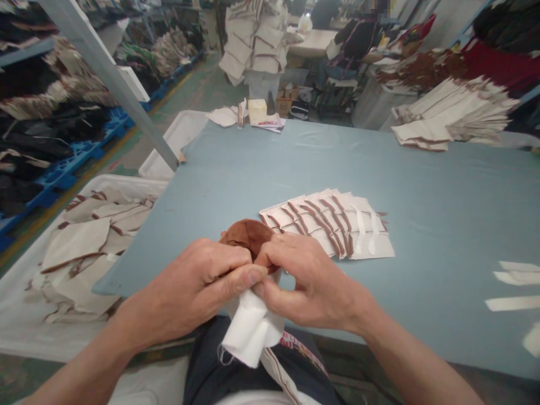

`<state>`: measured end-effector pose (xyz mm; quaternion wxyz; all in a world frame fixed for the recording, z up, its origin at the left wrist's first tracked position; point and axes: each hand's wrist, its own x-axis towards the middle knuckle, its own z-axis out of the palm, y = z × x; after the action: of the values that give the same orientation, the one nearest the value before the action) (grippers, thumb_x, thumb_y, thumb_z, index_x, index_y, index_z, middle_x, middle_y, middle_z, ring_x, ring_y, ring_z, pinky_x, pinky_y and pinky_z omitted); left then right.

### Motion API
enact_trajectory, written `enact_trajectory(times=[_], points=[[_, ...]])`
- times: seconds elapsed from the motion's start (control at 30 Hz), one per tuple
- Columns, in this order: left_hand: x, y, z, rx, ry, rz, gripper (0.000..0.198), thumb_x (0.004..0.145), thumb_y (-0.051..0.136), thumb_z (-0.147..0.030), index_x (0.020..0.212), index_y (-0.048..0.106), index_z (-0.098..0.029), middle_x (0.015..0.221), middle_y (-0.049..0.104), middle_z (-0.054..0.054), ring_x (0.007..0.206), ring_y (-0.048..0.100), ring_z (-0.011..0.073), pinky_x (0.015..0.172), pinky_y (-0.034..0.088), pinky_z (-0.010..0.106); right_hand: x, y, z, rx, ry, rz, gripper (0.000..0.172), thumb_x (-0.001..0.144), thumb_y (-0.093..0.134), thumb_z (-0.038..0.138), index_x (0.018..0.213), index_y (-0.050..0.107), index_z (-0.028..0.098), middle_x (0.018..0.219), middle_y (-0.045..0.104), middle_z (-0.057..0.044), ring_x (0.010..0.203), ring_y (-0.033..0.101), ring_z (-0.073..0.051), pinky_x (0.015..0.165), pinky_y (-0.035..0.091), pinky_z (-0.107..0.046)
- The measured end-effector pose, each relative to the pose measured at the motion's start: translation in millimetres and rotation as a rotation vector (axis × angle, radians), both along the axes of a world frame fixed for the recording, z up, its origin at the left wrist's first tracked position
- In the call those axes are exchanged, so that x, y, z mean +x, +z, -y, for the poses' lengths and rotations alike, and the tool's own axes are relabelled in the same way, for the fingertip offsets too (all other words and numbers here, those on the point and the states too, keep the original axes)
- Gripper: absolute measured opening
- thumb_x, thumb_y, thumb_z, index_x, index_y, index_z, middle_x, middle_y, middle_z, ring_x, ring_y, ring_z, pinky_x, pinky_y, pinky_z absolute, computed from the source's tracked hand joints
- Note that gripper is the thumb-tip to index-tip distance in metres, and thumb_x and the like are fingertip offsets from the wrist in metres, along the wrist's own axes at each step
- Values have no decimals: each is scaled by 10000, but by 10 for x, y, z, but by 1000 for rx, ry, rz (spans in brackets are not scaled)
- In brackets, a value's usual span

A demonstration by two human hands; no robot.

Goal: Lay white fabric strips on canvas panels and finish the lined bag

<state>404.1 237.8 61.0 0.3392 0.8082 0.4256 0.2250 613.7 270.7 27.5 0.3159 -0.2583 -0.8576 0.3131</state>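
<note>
Over the near edge of the table, both hands grip a sewn fabric piece [248, 337], white outside with a brown lining [250, 233] showing at its open top. My left hand [211, 275] pinches the edge, thumb on top. Close against it, my right hand [295, 275] pinches the same edge between thumb and fingers. The white cloth hangs below my fingers with a loose thread at its end. A strip with a brown line trails down toward my lap. Just beyond my right hand lies a fanned row of cream fabric pieces [329, 225] with brown edging.
The blue-green table [337, 163] spreads ahead. At left stands a white bin [25, 332] of cream pieces, beside a metal post [113, 84]. A stack of cream pieces [455, 112] sits at the far right; pale strips [512, 304] lie nearer. Another person [358, 39] sits behind.
</note>
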Motion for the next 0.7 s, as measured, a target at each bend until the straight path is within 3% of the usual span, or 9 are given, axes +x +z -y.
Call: enact_trajectory(times=[0.17, 0.27, 0.4, 0.6, 0.7], points=[[-82, -46, -116, -398, -137, 173, 545, 1073, 454, -484, 609, 372, -209, 597, 320, -45, 553, 305, 122, 523, 278, 279, 20, 13, -5, 3, 79, -70, 159, 889, 598, 179, 739, 555, 209, 692, 572, 27, 687, 498, -144, 703, 372, -319], [-95, -67, -137, -509, -146, 206, 546, 1035, 552, -500, 595, 428, -200, 582, 288, -53, 535, 268, 111, 494, 228, 278, 23, 3, -24, -16, 115, -101, 178, 923, 632, 187, 760, 564, 209, 710, 579, 29, 709, 502, -146, 729, 382, -316], [-58, -114, -99, -433, -37, 222, 526, 1016, 576, -486, 594, 463, -191, 568, 330, -55, 518, 285, 96, 466, 221, 248, 39, -28, -68, -101, 97, -87, 172, 973, 699, 278, 853, 599, 206, 812, 659, 12, 780, 583, -154, 800, 435, -317], [-58, -154, 11, -123, 175, 155, 483, 1011, 527, -329, 563, 403, -197, 536, 366, -55, 484, 336, 86, 436, 247, 208, 136, -82, 90, -191, -105, -222, 190, 997, 658, 361, 1106, 615, 211, 1151, 743, -77, 1101, 684, -216, 974, 516, -373], [-83, -189, 59, -32, 283, 118, 452, 995, 509, -291, 562, 419, -199, 532, 400, -53, 485, 366, 86, 449, 277, 206, 153, -147, 291, -188, -81, -170, 310, 984, 658, 434, 1193, 609, 210, 1136, 759, -78, 1037, 715, -223, 910, 555, -369]])
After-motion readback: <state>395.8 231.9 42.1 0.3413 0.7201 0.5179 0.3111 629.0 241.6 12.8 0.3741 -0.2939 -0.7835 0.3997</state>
